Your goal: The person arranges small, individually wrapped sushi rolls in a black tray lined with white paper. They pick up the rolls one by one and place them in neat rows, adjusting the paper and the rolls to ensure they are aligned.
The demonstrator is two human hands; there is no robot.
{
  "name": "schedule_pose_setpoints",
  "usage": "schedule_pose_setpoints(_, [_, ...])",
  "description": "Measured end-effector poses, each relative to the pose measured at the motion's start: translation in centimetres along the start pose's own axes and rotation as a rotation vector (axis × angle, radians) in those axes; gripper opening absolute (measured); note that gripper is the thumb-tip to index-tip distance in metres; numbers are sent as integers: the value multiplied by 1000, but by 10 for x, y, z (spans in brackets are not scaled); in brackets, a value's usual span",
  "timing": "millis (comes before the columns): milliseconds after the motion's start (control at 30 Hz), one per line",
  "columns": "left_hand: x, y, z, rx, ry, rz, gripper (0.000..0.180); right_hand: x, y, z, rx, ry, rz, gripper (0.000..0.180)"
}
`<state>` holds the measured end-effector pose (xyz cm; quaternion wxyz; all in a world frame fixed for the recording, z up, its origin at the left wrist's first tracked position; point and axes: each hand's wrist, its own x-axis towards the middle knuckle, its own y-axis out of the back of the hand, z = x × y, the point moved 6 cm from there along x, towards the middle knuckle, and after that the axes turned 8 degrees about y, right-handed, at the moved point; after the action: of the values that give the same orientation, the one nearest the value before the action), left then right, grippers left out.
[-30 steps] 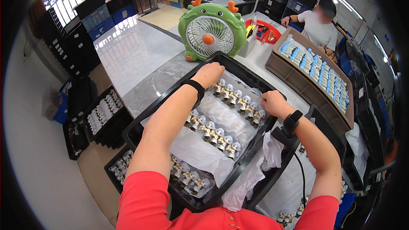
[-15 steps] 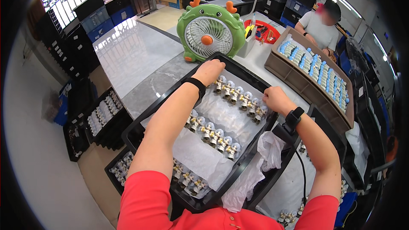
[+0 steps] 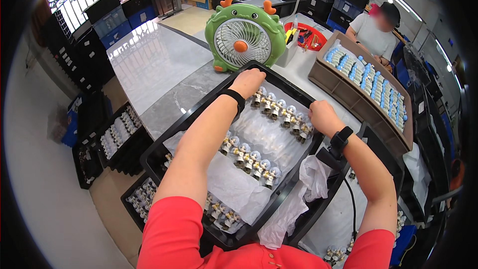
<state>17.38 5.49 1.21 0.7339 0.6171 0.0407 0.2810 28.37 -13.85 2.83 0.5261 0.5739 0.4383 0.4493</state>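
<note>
A black tray [image 3: 294,200] stands tilted in front of me, lined with thin white paper [image 3: 231,179]. Rows of small figurines [image 3: 251,162] with pale round heads and yellow-white bodies lie in it, and some show faintly through a sheet. My left hand [image 3: 247,83] is closed at the tray's far end, beside the end of the farthest row. At the right wall, my right hand [image 3: 323,118] is closed near the other end of that row. White paper runs along the far side between them; what the fingertips pinch is hidden.
A green cartoon fan [image 3: 244,40] stands just beyond the tray. Right of it are a red basket [image 3: 311,38] and a brown crate [image 3: 361,94] of blue-topped pieces. Crumpled paper [image 3: 312,182] hangs over the tray's right edge. A co-worker [image 3: 376,32] sits at the far right.
Both hands stay at almost the same places, with a very slight shift of the left hand and forearm to the right. The view has moved slightly.
</note>
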Motion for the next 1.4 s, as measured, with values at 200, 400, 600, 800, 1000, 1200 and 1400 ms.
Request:
schedule_pose_setpoints(200, [1, -3, 1, 14, 4, 5, 17, -2, 2, -9, -123, -14, -21, 10])
schedule_pose_setpoints(400, [3, -7, 1, 28, 17, 4, 17, -3, 2, -12, -162, -21, -41, 11])
schedule_pose_setpoints(600, [1, -9, 4, 49, 7, -1, 16, -6, 1, -19, -187, -13, -44, 11])
schedule_pose_setpoints(800, [2, -12, 4, 57, 2, 25, 15, -6, -3, -22, -247, 20, -35, 11])
schedule_pose_setpoints(1000, [4, -11, 6, 57, 25, 58, 14, -3, 6, -27, -258, -2, 4, 10])
schedule_pose_setpoints(1200, [6, -13, 6, 75, 29, 66, 13, -4, 1, -27, -284, 10, 26, 10])
schedule_pose_setpoints(1400, [5, -13, 3, 45, 47, -9, 12, -3, -6, -26, -304, 19, -24, 11])
